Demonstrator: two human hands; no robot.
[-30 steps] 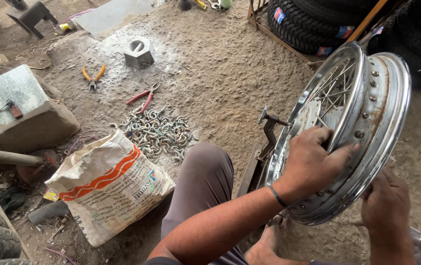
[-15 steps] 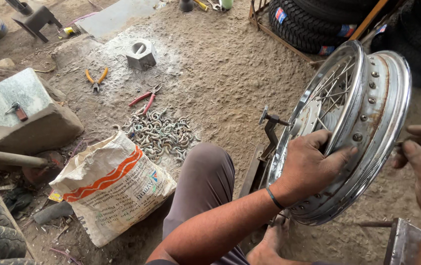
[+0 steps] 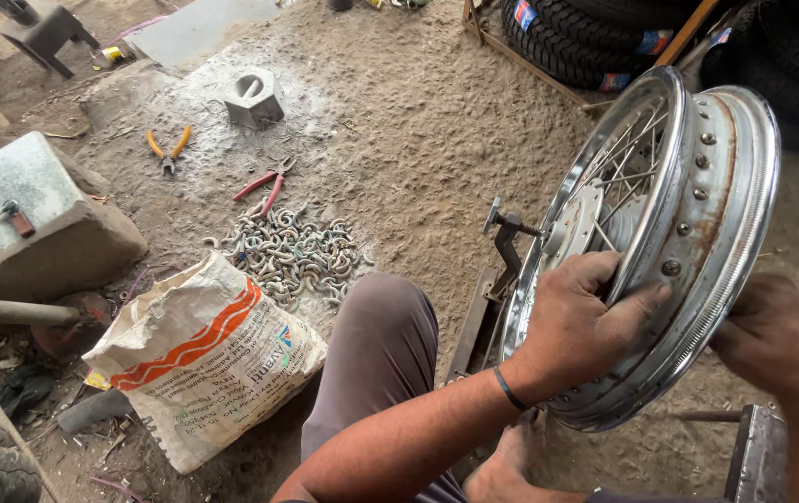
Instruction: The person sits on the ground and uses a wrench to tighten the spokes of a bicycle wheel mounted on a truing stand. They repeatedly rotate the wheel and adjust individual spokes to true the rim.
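Wheel rim [image 3: 697, 233] stands upright, left hand [image 3: 576, 326] gripping its edge.

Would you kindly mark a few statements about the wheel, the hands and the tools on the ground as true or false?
1. The left hand grips the chrome spoked wheel rim from the spoke side. True.
2. The wheel rim lies flat on the ground. False: it stands on edge, held up on a metal stand.
3. Two pairs of pliers lie on the dirt, the orange-handled pliers and the red-handled pliers. True.
4. The right hand holds the red-handled pliers. False: those lie on the ground; the right hand is at the rim's outer edge.
5. The printed sack is beside the person's knee. True.
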